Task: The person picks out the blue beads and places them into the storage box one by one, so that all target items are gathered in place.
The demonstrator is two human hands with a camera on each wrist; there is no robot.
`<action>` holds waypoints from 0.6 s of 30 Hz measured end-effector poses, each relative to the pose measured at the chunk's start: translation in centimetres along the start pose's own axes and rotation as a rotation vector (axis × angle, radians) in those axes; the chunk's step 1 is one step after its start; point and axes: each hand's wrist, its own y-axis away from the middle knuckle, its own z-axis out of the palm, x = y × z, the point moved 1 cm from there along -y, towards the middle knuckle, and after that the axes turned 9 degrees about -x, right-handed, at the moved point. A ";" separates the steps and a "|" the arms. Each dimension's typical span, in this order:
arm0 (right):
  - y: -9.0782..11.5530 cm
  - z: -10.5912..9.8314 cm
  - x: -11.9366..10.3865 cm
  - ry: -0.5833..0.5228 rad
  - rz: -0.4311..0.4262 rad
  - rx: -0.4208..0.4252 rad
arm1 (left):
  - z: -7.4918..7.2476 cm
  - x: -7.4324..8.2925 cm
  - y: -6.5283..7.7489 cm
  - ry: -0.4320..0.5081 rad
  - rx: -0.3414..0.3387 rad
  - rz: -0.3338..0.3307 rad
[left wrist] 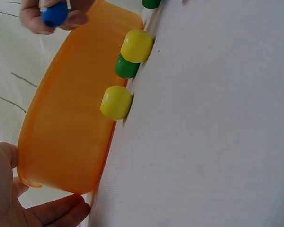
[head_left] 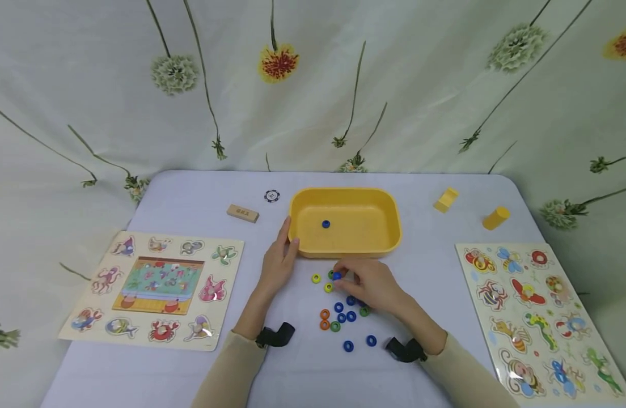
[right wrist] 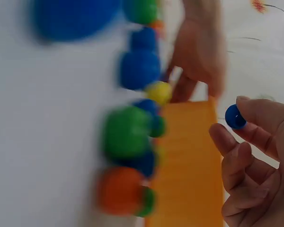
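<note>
My right hand (head_left: 371,281) pinches a blue bead (head_left: 337,276) between thumb and fingertips, above the table just in front of the yellow tray (head_left: 359,249). The right wrist view shows the hole in this blue bead (right wrist: 235,117). My left hand (head_left: 279,259) rests against the tray's left end, fingers fairly straight along the outside and thumb by the near corner. One blue bead (head_left: 326,224) lies inside the tray. Yellow beads (head_left: 316,278) and a green bead (left wrist: 127,67) stand near the tray's front wall, partly behind one another in the left wrist view.
Several blue, green and orange beads (head_left: 325,324) lie nearer the body. Picture puzzle boards lie at left (head_left: 226,306) and right (head_left: 483,306). Farther back are a wooden block (head_left: 243,213), a chip (head_left: 272,196), a yellow block (head_left: 446,200) and a yellow cylinder (head_left: 495,218).
</note>
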 end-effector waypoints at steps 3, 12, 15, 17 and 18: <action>-1.3 -2.3 0.2 -0.062 -0.022 0.054 | 0.1 -0.1 0.0 0.003 -0.002 0.008; -8.7 -4.1 3.4 0.006 0.205 0.007 | 0.0 -0.2 0.2 0.018 -0.009 -0.017; -10.4 -3.5 4.4 0.027 0.269 -0.085 | 0.0 -0.1 0.2 0.023 -0.011 -0.023; -11.3 -3.1 4.8 0.044 0.288 -0.151 | 0.0 0.0 0.3 0.022 -0.008 -0.018; -11.7 -2.9 4.9 0.056 0.290 -0.180 | 0.0 0.0 0.2 0.021 -0.006 -0.019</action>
